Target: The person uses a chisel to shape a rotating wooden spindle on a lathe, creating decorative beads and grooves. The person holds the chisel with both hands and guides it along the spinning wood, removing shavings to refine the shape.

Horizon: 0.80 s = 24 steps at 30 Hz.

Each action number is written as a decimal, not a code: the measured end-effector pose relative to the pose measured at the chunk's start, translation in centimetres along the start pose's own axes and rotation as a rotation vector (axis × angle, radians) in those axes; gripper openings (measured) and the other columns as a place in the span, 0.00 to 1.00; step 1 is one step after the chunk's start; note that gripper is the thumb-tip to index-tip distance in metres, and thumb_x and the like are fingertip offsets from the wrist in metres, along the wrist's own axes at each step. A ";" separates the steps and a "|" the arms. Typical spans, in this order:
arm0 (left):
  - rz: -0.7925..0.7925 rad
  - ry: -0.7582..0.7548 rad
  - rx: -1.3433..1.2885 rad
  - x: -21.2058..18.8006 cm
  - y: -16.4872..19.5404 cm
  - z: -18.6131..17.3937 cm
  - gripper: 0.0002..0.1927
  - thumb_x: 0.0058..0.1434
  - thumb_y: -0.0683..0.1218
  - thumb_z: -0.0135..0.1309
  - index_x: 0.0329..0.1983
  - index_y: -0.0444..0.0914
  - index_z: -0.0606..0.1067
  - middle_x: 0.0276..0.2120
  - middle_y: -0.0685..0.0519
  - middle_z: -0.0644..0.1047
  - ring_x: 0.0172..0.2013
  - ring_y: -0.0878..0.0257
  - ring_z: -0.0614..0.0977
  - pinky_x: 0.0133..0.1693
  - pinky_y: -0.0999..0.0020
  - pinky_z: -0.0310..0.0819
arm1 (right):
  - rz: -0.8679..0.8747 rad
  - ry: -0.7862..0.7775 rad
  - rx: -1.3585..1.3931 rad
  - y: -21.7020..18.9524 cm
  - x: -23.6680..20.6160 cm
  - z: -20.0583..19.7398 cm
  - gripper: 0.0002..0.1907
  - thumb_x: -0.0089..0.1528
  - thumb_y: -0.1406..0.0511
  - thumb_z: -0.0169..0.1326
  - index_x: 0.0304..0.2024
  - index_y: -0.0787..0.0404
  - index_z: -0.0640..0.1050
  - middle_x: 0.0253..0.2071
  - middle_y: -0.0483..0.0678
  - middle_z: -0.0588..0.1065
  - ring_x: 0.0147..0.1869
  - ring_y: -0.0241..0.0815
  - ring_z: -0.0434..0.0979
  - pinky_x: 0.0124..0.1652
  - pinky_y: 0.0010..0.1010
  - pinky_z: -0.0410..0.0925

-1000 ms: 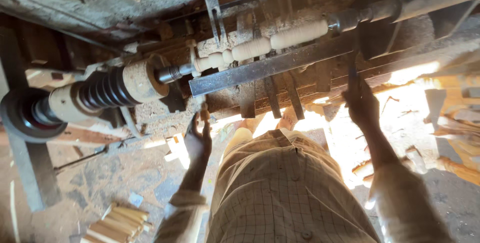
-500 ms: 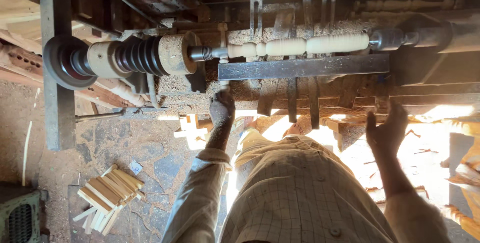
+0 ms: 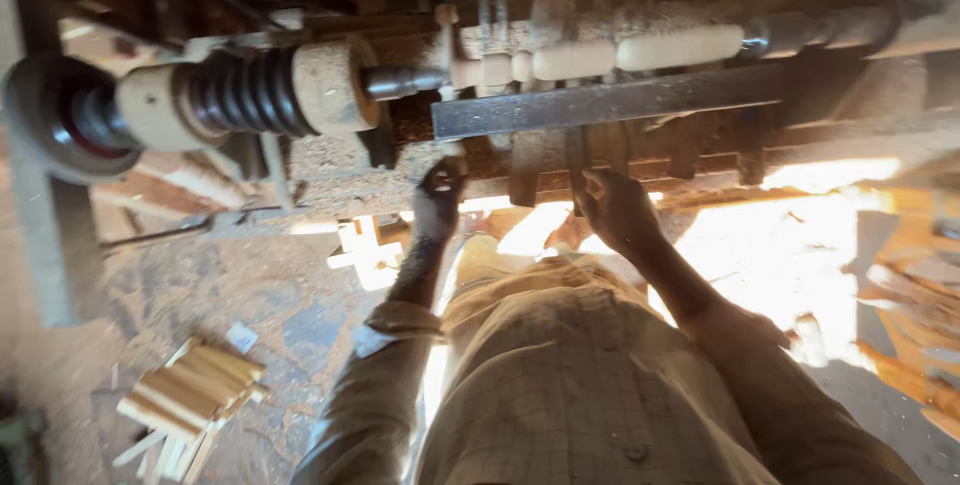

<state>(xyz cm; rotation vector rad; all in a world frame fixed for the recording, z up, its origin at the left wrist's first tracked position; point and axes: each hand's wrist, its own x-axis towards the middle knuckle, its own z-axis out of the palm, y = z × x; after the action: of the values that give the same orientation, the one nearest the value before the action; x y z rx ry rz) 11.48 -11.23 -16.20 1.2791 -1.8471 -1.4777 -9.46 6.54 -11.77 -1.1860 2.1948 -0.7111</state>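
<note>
A pale turned wooden spindle (image 3: pixel 620 50) is mounted on a wood lathe, above a long flat metal tool rest (image 3: pixel 640 100). My left hand (image 3: pixel 438 200) reaches up to the sawdust-covered lathe bed (image 3: pixel 350 180) just below the rest's left end, fingers curled against it. My right hand (image 3: pixel 612 210) is at a support bracket (image 3: pixel 577 155) under the middle of the rest, its fingertips touching it. Motion blur hides whether either hand grips anything. My checked shirt (image 3: pixel 560 375) fills the lower middle.
At the left are a dark ribbed pulley (image 3: pixel 245 93) with a wooden disc (image 3: pixel 328 87) and a black wheel (image 3: pixel 65 115). A stack of cut wood sticks (image 3: pixel 190 390) lies on the dusty floor at lower left. Wood scraps (image 3: pixel 915 335) lie in bright sunlight at right.
My right hand has moved left from open air to the bracket under the rest's middle. My left hand stays at the bed. The view has shifted closer and blurred.
</note>
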 end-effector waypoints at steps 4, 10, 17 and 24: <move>0.098 0.100 0.541 -0.3 -1.0 -2.5 0.27 0.61 0.44 0.66 0.63 0.36 0.74 0.48 0.40 0.79 0.51 0.46 0.80 0.50 0.53 0.79 | -0.247 0.342 -0.237 -0.6 1.4 3.0 0.34 0.62 0.55 0.60 0.61 0.72 0.68 0.46 0.68 0.77 0.47 0.66 0.80 0.48 0.50 0.73; 0.289 0.034 0.536 -2.1 -1.5 -4.2 0.30 0.57 0.43 0.66 0.63 0.33 0.73 0.57 0.35 0.77 0.56 0.42 0.78 0.55 0.52 0.75 | 0.533 0.036 0.090 -2.3 3.3 3.5 0.23 0.62 0.57 0.58 0.56 0.58 0.73 0.39 0.59 0.82 0.43 0.57 0.84 0.47 0.48 0.75; 0.353 -0.350 0.467 -3.1 -1.3 -5.8 0.20 0.64 0.43 0.62 0.58 0.35 0.74 0.50 0.40 0.81 0.47 0.50 0.85 0.49 0.56 0.83 | 0.605 -0.198 -0.035 -0.6 -5.1 2.2 0.16 0.59 0.58 0.51 0.44 0.62 0.70 0.26 0.55 0.74 0.28 0.51 0.75 0.31 0.41 0.70; 0.829 -0.567 0.187 -2.4 5.3 -3.2 0.15 0.67 0.42 0.61 0.56 0.37 0.75 0.49 0.44 0.82 0.49 0.54 0.85 0.51 0.60 0.86 | 1.143 0.015 0.441 -7.4 -24.5 4.0 0.15 0.68 0.56 0.51 0.43 0.58 0.82 0.22 0.50 0.76 0.20 0.39 0.73 0.21 0.35 0.68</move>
<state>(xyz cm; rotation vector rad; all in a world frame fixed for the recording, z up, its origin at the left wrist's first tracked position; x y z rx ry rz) 13.17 -10.78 -9.77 0.0379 -2.4702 -1.2511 8.88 23.35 -4.57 0.3325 2.1030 -0.6002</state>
